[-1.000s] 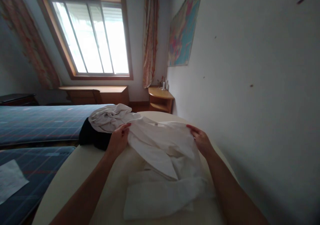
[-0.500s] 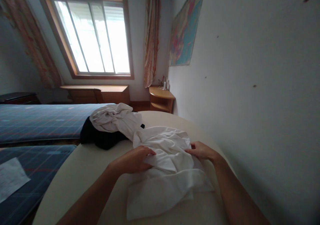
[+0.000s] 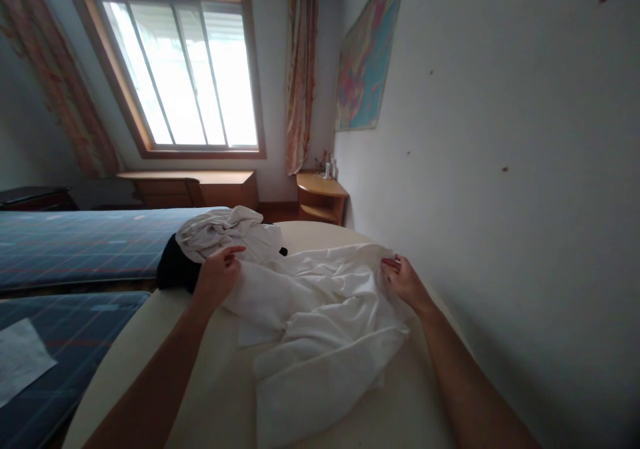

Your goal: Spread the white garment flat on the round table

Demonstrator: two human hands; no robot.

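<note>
A thin white garment (image 3: 325, 316) lies spread and wrinkled on a round cream table (image 3: 150, 342); its exact kind is not clear. My left hand (image 3: 219, 277) pinches its far left edge, close to a pile of clothes. At the far right corner, my right hand (image 3: 404, 281) has its fingers closed on the cloth, and the edge between both hands is stretched out. Folds bunch up in the middle, and a flat panel of the garment reaches toward me.
Behind my left hand sit a crumpled light garment (image 3: 225, 229) and a black one (image 3: 173, 269). Two plaid mattresses (image 3: 90, 242) are on the left, one bearing a paper sheet (image 3: 23, 356). A white wall (image 3: 525, 249) borders the right; a corner shelf (image 3: 323, 186) stands beyond.
My hands have moved apart and farther away, the left one strongly to the left. The bunched white garment has been drawn out wider, its far edge now stretched between them.
</note>
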